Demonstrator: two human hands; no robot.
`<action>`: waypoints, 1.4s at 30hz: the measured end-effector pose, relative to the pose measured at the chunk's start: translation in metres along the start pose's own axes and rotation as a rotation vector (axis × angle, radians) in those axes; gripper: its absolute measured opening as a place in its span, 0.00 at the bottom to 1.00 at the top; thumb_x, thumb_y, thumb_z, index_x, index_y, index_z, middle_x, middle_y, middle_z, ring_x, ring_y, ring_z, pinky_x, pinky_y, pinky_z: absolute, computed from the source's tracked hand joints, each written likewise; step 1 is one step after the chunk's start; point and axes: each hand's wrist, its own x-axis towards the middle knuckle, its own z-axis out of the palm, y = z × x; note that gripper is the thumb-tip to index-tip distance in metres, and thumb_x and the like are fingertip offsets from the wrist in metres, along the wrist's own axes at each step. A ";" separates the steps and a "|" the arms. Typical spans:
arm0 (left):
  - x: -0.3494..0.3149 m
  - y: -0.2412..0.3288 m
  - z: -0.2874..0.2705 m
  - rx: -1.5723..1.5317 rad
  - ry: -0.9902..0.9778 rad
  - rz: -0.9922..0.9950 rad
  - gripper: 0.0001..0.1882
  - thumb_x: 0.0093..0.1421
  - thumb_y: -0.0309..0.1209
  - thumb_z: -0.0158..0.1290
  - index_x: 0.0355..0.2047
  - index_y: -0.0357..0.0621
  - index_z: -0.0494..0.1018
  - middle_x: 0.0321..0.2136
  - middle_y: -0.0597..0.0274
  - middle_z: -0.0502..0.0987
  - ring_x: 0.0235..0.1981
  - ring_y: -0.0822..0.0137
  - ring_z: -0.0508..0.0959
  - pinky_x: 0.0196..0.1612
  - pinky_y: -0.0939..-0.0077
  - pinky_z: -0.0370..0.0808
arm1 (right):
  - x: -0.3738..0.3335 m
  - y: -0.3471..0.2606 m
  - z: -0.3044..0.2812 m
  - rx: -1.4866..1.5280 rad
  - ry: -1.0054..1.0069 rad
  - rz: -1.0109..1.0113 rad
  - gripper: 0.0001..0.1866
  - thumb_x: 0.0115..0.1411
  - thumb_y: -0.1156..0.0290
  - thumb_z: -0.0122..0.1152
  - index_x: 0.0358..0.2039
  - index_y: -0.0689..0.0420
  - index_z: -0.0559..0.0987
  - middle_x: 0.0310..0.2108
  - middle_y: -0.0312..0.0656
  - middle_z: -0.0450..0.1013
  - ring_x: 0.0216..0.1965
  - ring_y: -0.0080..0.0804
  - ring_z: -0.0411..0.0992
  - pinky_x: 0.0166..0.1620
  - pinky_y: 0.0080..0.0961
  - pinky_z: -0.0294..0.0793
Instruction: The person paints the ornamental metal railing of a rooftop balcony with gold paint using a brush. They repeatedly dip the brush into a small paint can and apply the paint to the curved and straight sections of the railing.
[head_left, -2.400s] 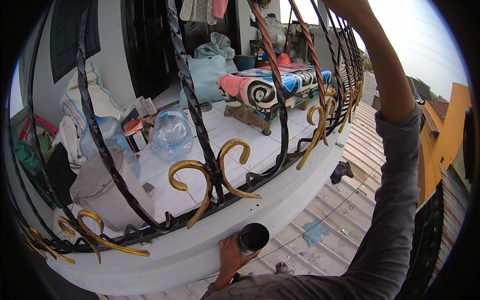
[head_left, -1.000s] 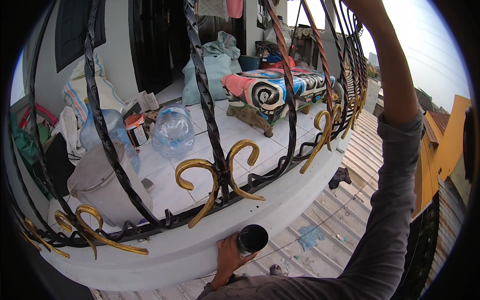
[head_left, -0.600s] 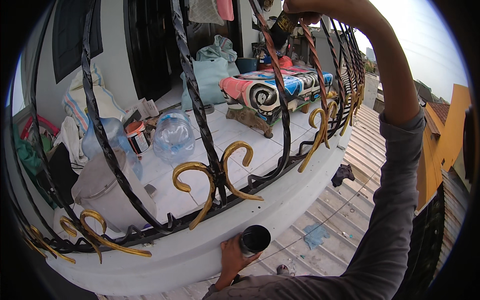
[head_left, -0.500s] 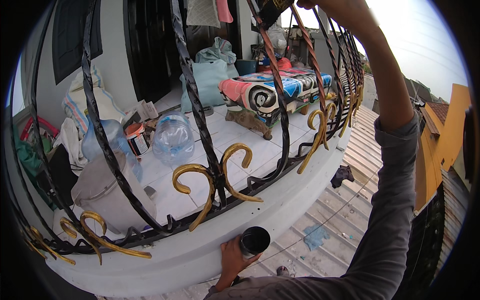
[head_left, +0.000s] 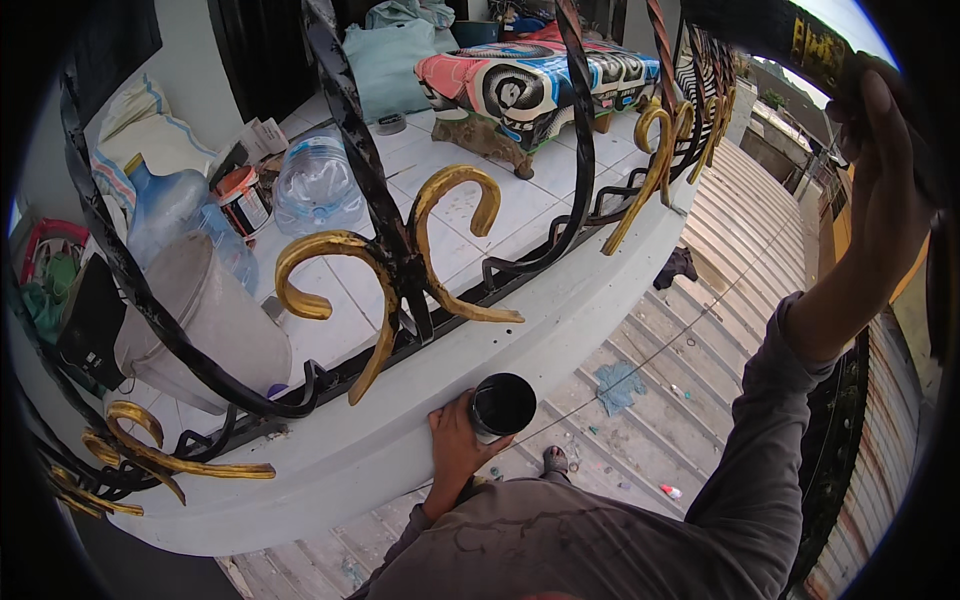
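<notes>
My left hand [head_left: 456,447], fingers wrapped round it, holds a small cup [head_left: 503,404] with a dark inside, beside the white curved ledge. My right hand [head_left: 885,165] is raised at the upper right and grips a black paintbrush [head_left: 790,40] with yellow print on its body. The brush's far end runs out of the top of the view. In front of me stands a wrought-iron railing [head_left: 350,110] of twisted bars, mostly glossy black. Some bars farther right look reddish-brown. Gold scrolls [head_left: 335,262] curl at its foot.
Behind the railing, a tiled balcony holds a grey bucket [head_left: 215,320], clear water jugs [head_left: 318,185], sacks [head_left: 150,140] and a low bench with a colourful cover [head_left: 530,85]. Below the ledge [head_left: 380,460] lies a corrugated roof [head_left: 725,330] with a blue rag [head_left: 618,385] and dark cloth [head_left: 676,268].
My right hand has moved away from the railing's top, right and downward, with the paintbrush. The view has tipped lower, showing more of my body. My left hand still holds the cup.
</notes>
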 end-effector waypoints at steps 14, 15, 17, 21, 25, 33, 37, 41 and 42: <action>0.002 -0.005 0.005 -0.055 -0.008 -0.051 0.48 0.36 0.53 0.79 0.55 0.43 0.74 0.47 0.58 0.80 0.50 0.53 0.76 0.56 0.56 0.64 | -0.261 -0.007 0.082 0.349 -0.950 0.506 0.07 0.52 0.72 0.78 0.32 0.54 0.88 0.26 0.37 0.82 0.25 0.34 0.81 0.29 0.25 0.76; 0.002 -0.005 0.005 -0.087 -0.002 -0.053 0.48 0.36 0.53 0.79 0.55 0.43 0.75 0.47 0.58 0.80 0.50 0.53 0.76 0.56 0.56 0.64 | -0.263 -0.004 0.090 0.347 -1.002 0.451 0.07 0.53 0.70 0.77 0.33 0.54 0.88 0.26 0.37 0.82 0.26 0.36 0.81 0.30 0.27 0.76; 0.002 -0.005 0.005 -0.039 -0.010 -0.050 0.47 0.36 0.53 0.79 0.54 0.44 0.75 0.47 0.59 0.80 0.49 0.54 0.78 0.56 0.57 0.63 | -0.269 0.002 0.108 0.339 -1.112 0.333 0.08 0.53 0.67 0.76 0.33 0.53 0.88 0.27 0.38 0.82 0.28 0.38 0.81 0.33 0.30 0.77; 0.004 -0.005 0.006 -0.029 -0.005 -0.054 0.47 0.36 0.53 0.78 0.54 0.45 0.75 0.47 0.59 0.81 0.50 0.55 0.78 0.57 0.57 0.63 | -0.281 0.010 0.140 0.361 -1.217 0.214 0.08 0.52 0.65 0.72 0.33 0.52 0.86 0.25 0.41 0.79 0.29 0.45 0.79 0.35 0.38 0.76; 0.002 -0.005 0.004 -0.038 -0.094 -0.108 0.50 0.37 0.56 0.76 0.57 0.42 0.72 0.51 0.57 0.80 0.53 0.54 0.77 0.60 0.55 0.62 | -0.288 0.013 0.159 0.226 -1.341 0.155 0.08 0.50 0.65 0.71 0.30 0.51 0.85 0.23 0.44 0.78 0.31 0.48 0.79 0.35 0.41 0.76; -0.002 -0.010 0.006 -0.019 -0.063 -0.046 0.57 0.39 0.61 0.72 0.64 0.40 0.67 0.58 0.53 0.77 0.60 0.52 0.75 0.65 0.51 0.60 | -0.292 0.010 0.168 0.128 -1.377 0.057 0.08 0.50 0.63 0.72 0.30 0.50 0.85 0.22 0.44 0.77 0.31 0.47 0.79 0.35 0.41 0.77; -0.004 -0.010 0.006 -0.034 -0.058 -0.039 0.56 0.41 0.61 0.72 0.63 0.39 0.67 0.58 0.52 0.77 0.60 0.52 0.75 0.64 0.51 0.60 | -0.274 0.007 0.157 0.180 -1.304 0.105 0.07 0.52 0.62 0.72 0.30 0.49 0.86 0.22 0.41 0.77 0.30 0.44 0.79 0.35 0.41 0.77; -0.005 -0.009 0.005 -0.041 -0.039 -0.044 0.56 0.40 0.61 0.72 0.63 0.38 0.67 0.57 0.50 0.77 0.60 0.51 0.74 0.65 0.51 0.60 | -0.253 0.008 0.138 0.257 -1.191 0.222 0.07 0.53 0.63 0.74 0.31 0.50 0.88 0.25 0.40 0.81 0.29 0.40 0.80 0.36 0.35 0.78; -0.004 -0.009 0.005 -0.050 -0.029 -0.039 0.57 0.40 0.61 0.73 0.63 0.38 0.67 0.57 0.50 0.77 0.60 0.51 0.75 0.65 0.50 0.60 | -0.251 0.010 0.134 0.282 -1.170 0.266 0.07 0.53 0.64 0.75 0.32 0.52 0.88 0.26 0.40 0.81 0.29 0.38 0.80 0.36 0.32 0.79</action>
